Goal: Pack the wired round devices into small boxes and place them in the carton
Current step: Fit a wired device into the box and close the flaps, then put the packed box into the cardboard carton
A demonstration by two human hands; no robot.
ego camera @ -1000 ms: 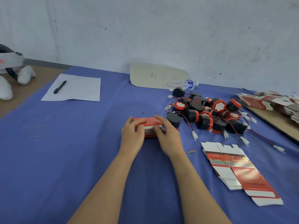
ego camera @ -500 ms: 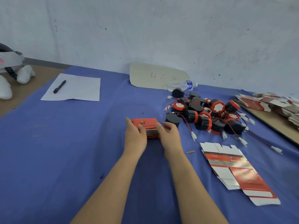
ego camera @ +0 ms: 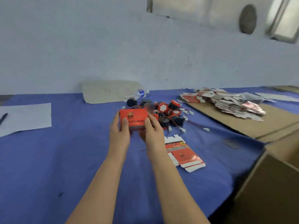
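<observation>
Head view: both hands hold a small red box [ego camera: 133,118] over the blue tabletop [ego camera: 64,159]. The left hand [ego camera: 119,133] and the right hand [ego camera: 153,133] each have their fingers clamped on one end of it. Just beyond lies the pile of wired round devices [ego camera: 166,113]. Flat box blanks [ego camera: 182,152] lie near right. The brown carton [ego camera: 267,183] stands at the right edge.

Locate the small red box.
Head view, centre: small red box gripped between left hand and right hand, just left of the device pile.
</observation>
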